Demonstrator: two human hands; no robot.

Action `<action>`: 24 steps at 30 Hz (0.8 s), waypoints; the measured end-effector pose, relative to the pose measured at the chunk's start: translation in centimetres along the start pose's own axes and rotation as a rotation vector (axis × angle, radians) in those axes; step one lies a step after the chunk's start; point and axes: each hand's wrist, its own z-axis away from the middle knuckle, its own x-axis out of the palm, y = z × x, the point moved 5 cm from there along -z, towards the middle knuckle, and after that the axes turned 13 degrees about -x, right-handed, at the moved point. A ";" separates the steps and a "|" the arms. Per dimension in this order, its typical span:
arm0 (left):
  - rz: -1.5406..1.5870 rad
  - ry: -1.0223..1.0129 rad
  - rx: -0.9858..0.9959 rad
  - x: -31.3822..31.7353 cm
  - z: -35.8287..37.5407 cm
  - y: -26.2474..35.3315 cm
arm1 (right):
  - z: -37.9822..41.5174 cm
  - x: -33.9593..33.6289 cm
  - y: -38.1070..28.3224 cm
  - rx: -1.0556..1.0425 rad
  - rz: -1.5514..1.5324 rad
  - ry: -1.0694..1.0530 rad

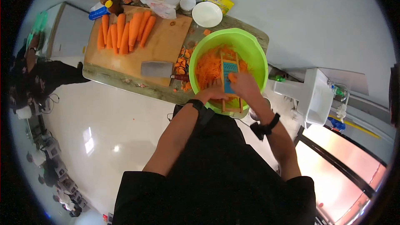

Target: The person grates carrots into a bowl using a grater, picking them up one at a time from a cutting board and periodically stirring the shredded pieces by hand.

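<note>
A wooden-framed grater (230, 66) with a blue plate leans inside a large green basin (260, 50). Orange carrot shreds (207, 68) lie in the basin under and beside it. My left hand (215, 91) grips the grater's lower left side, its fingers partly hidden. Closed on a carrot piece (232, 76), my right hand (245, 86) presses it against the blue plate; most of the piece is covered by my fingers.
Left of the basin, several peeled carrots (125, 33) and a cleaver (157, 68) rest on a wooden board (171, 37). Carrot scraps (181, 64) lie between board and basin. Behind are a white bowl (207, 14), bottles and cups. A sink (318, 100) stands at right.
</note>
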 end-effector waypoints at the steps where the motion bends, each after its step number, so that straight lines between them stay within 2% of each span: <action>1: 0.001 -0.002 -0.028 -0.6 0.6 0.4 | 0.8 -0.3 -0.7 -0.051 -0.005 0.060; 3: 0.009 -0.003 -0.062 -0.3 -0.2 -0.2 | 2.9 -1.4 -1.9 -0.069 -0.064 0.077; 5: 0.187 -0.200 0.024 3.4 -4.1 -2.5 | 4.5 -2.9 -3.5 -0.073 -0.131 0.099; 6: 0.187 -0.207 0.025 2.4 -2.7 -1.5 | 5.2 -3.2 -4.1 -0.027 -0.130 0.066; 8: 0.033 -0.178 -0.134 -1.4 1.5 1.0 | 5.4 -2.5 -3.8 0.020 -0.134 0.035; 9: 0.032 -0.181 -0.137 -1.2 1.1 0.6 | 4.9 -1.4 -2.9 0.037 -0.083 0.032; 11: 0.220 -0.303 0.064 0.1 0.1 0.4 | 3.0 0.1 -1.4 0.056 -0.039 0.023; 12: 0.219 -0.308 0.063 0.6 -0.6 0.0 | 0.9 -0.1 -0.6 0.010 0.010 0.059; 14: 0.130 0.009 0.073 1.0 -1.2 -0.5 | -1.3 -0.4 0.2 -0.016 0.046 0.087; 15: 0.120 0.002 0.078 0.8 -1.2 -0.6 | -2.4 -0.7 0.1 -0.040 0.042 0.048; 16: 0.186 -0.089 0.154 0.6 -0.9 -0.2 | -2.6 -0.8 0.0 -0.055 0.042 0.013; 17: 0.249 -0.178 0.234 0.1 -0.8 0.6 | -2.5 -1.1 -0.1 -0.035 0.048 0.029; 18: 0.234 -0.178 0.251 -1.0 -0.1 1.7 | -2.4 -1.1 0.0 0.038 0.025 0.055; 20: -0.151 0.097 0.044 -2.8 2.6 2.3 | -1.3 -0.1 -0.6 0.118 -0.008 0.078; 24: -0.217 0.054 -0.004 -0.3 -0.8 0.4 | -1.3 2.8 -0.2 0.173 0.054 0.195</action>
